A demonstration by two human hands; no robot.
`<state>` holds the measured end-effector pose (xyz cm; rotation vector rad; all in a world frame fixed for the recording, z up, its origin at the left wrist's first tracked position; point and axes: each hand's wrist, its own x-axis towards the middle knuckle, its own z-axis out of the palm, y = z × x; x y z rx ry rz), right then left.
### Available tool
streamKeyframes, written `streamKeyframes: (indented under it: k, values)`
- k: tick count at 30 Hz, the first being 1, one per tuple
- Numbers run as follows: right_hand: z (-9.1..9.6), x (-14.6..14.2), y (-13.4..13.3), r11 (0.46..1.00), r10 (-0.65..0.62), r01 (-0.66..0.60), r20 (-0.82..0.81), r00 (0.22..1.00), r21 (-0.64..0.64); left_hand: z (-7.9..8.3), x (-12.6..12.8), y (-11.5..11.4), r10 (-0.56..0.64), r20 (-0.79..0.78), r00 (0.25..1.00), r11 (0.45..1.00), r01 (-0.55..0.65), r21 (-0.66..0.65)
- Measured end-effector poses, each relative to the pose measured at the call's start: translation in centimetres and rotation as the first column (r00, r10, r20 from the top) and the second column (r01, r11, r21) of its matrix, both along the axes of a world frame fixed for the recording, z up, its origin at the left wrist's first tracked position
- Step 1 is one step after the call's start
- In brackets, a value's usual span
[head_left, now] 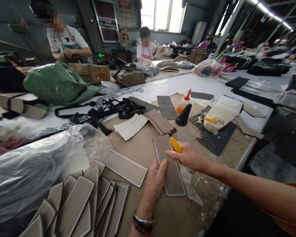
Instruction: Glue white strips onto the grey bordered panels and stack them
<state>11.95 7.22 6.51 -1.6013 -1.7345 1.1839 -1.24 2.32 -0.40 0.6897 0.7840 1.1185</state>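
Panel (173, 183) sits pinched in my left hand (156, 177); my right hand (190, 158), partly curled, grips a yellow tool (176, 145).

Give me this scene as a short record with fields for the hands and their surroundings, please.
Left hand: grips a taupe panel, thumb on top
Right hand: holds a yellow tool by the panel's edge
Lower left: pile of pale-bordered panels
Beyond the panel: brown strips, black cone, red-tipped bottle
Farther right: white container on a dark sheet
Background: person in a pink apron
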Motion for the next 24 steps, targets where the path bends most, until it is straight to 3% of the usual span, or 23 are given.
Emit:
streamKeyframes:
  k: [5,11,17,21,24]
  values:
    - [0.3,-0.4,0.8,0.963,-0.027,-0.048,-0.273,0.962,-0.265,-0.3,-0.6,0.0,-0.012,0.003,1.000,0.999,0.012,0.030]
    - [0.0,-1.0,2.2,0.918,-0.182,-0.014,-0.450,0.874,-0.397,-0.2,-0.9,0.3,-0.021,-0.033,0.999,0.998,0.023,0.064]
    - [-0.3,-1.8,2.2,0.954,-0.130,-0.002,-0.422,0.897,-0.298,0.2,-0.9,0.4,-0.033,0.061,0.998,0.999,0.034,-0.021]
    - [-0.1,-2.3,1.6,0.986,-0.027,-0.023,-0.297,0.954,-0.164,0.6,-0.9,0.6,0.038,0.179,0.983,0.993,-0.017,-0.120]
    - [0.1,-2.6,1.3,0.992,0.013,-0.040,-0.225,0.974,-0.119,0.5,-1.1,0.8,0.067,0.166,0.984,0.993,-0.049,-0.112]
